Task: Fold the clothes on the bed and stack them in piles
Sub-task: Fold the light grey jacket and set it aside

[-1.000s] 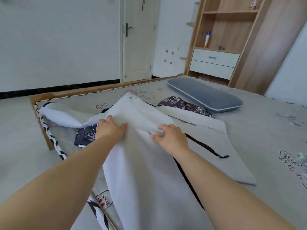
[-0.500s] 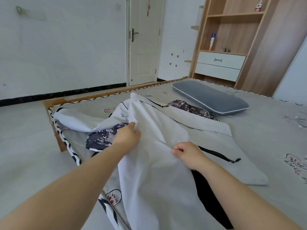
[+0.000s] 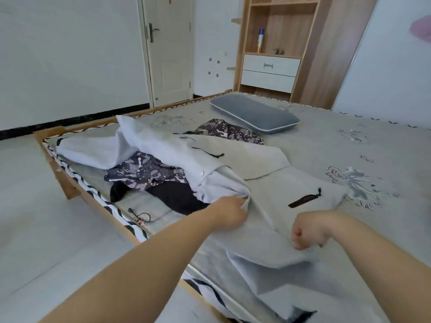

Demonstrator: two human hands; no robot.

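- Now both bare forearms reach out from the lower edge of the head view over the near side of the bed (image 3: 349, 145).
- The left hand (image 3: 231, 212) lies knuckles up, its fingers (image 3: 242, 201) closed on a bunched fold of the pale grey garment (image 3: 233, 157); the fingertips are tucked into the cloth and do not show.
- The right hand (image 3: 307, 231) is bent at the wrist and curled like a fist, knuckles toward the left, pinching the lower edge of the same garment where it turns under.
- The garment lies spread across the near-left part of the bed, one sleeve running off toward the left corner, and its near end is cut off by the lower edge of the picture.
- A dark patterned garment (image 3: 149, 170) lies partly under the grey one, and another patch of the same print (image 3: 229, 131) shows beyond it; whether these are one piece or two cannot be told.
- A black garment (image 3: 179, 197) is half covered by the grey cloth, so its shape is unclear.
- The grey cloth looks soft and thick, like fleece, with black zip pulls (image 3: 305, 198) on it.
- The bed's sheet is grey with printed motifs and a black-and-white zigzag border on a wooden frame.
- A flat, oblong blue-grey pillow (image 3: 254, 113) lies at the far side, well apart from the clothes.
- Beyond stand a wooden shelf unit (image 3: 277, 47) with white drawers, and a pale door (image 3: 170, 50).
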